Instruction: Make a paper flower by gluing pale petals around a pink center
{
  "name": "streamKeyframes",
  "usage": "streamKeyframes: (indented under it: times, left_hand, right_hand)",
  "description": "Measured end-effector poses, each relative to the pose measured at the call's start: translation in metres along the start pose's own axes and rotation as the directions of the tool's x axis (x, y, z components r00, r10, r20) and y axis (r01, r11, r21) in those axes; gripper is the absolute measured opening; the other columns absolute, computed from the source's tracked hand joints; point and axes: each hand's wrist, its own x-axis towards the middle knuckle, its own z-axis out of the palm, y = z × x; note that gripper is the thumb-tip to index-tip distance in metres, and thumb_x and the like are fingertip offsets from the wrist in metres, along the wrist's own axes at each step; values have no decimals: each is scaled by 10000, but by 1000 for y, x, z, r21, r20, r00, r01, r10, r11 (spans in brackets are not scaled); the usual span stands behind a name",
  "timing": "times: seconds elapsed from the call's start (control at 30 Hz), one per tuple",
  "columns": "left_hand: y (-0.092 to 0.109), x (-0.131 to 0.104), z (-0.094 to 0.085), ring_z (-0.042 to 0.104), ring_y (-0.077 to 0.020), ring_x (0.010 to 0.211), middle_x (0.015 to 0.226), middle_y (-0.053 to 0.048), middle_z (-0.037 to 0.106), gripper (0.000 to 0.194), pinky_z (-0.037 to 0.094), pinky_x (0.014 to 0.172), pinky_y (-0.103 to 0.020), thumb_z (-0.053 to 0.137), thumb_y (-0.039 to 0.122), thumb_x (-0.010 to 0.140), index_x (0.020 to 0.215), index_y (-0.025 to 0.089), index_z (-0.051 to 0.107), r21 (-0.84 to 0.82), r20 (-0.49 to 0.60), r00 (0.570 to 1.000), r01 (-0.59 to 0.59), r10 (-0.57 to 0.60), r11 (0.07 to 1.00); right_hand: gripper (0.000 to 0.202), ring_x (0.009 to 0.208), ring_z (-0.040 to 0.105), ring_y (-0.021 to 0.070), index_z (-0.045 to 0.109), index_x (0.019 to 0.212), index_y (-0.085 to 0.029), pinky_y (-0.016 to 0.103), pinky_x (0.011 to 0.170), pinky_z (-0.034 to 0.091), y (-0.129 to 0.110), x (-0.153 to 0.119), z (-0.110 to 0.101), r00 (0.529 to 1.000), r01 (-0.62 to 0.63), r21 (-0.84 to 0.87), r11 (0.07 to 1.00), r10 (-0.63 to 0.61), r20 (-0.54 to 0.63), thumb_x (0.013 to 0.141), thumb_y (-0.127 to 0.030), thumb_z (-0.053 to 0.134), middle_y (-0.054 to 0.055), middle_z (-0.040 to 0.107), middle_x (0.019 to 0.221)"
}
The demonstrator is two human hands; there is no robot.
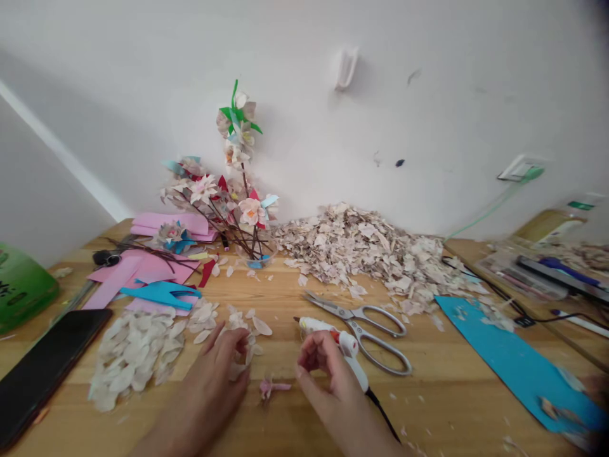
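My left hand (221,368), a little blurred, has its thumb and curled fingers apart at a small cluster of pale petals (261,326); I make out nothing in its grasp. My right hand (328,377) is curled, thumb tip close against the fingertips; whatever may be between them is too small to see. On the table between both hands lies a small pink flower piece with a strip (271,388). A white glue gun (354,368) lies partly hidden behind my right hand. Metal scissors (373,324) rest just beyond it, blades pointing left.
A bigger petal pile (137,352) and a black phone (47,374) are on the left. Handmade flowers on twigs (242,209) stand at the back. A heap of dried petals (361,247) borders the wall. Pink sheets (152,270) lie left, a blue sheet (514,362) right.
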Motion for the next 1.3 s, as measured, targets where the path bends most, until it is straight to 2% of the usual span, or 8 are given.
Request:
streamKeyframes:
  times: [0.2,0.33,0.4,0.5,0.6,0.7,1.0,1.3]
  left_hand:
    - [-11,0,4,530,-288,1139,927,-34,692,383,472,875,-443,457,27,704,1010,254,502,13,32,999,-28,27,1000]
    - [-7,4,0,663,-234,838,839,-19,671,320,510,766,-412,504,83,717,984,254,463,-278,-42,991,111,-127,954]
    - [-2,5,-1,665,-194,725,793,8,645,347,524,713,-369,567,114,696,985,253,433,-548,-58,969,172,-242,819]
    - [9,3,4,645,-142,612,743,41,624,407,522,613,-282,669,150,649,968,250,437,-853,56,951,204,-303,481]
    - [20,-3,11,632,-114,567,724,52,624,475,493,549,-231,751,176,599,967,253,462,-938,200,937,267,-287,220]
    - [28,-6,13,629,-97,572,734,47,620,504,473,537,-211,792,188,572,966,246,482,-945,281,922,315,-267,93]
    - [31,-8,6,621,-74,588,821,63,585,554,474,551,-210,785,121,595,1020,291,473,-935,333,932,346,-143,80]
    - [31,-9,2,631,-65,581,889,59,567,646,479,557,-206,781,89,592,1094,347,467,-941,332,941,335,-59,55]
  right_hand:
    - [125,740,523,180,441,794,-204,331,667,433,-2,-2,3,1000,18,-52,998,-18,2,711,-119,482,17,506,772]
    - [141,745,523,175,453,795,-215,316,663,428,5,-2,6,999,38,1,999,-38,-30,708,-114,500,8,508,778]
    - [127,755,527,173,458,813,-219,320,686,430,8,-2,8,999,24,74,997,-20,-48,727,-138,506,7,508,794]
    - [116,759,529,169,446,843,-225,321,703,433,6,-2,11,999,-30,263,964,33,-6,764,-223,531,1,502,798]
    - [179,749,516,164,434,852,-225,314,692,423,2,-2,14,995,-79,403,912,46,91,764,-291,576,-9,491,773]
    - [208,730,495,157,435,861,-222,310,681,400,-1,-2,18,990,-108,434,894,56,130,751,-284,599,-16,488,757]
    - [356,579,436,105,423,762,-214,241,561,336,-5,-1,20,960,-266,572,776,157,233,625,-351,722,-69,470,624]
    - [407,548,513,81,469,747,-176,210,533,353,-1,-2,19,906,-420,722,550,205,372,549,-270,812,-75,547,593]
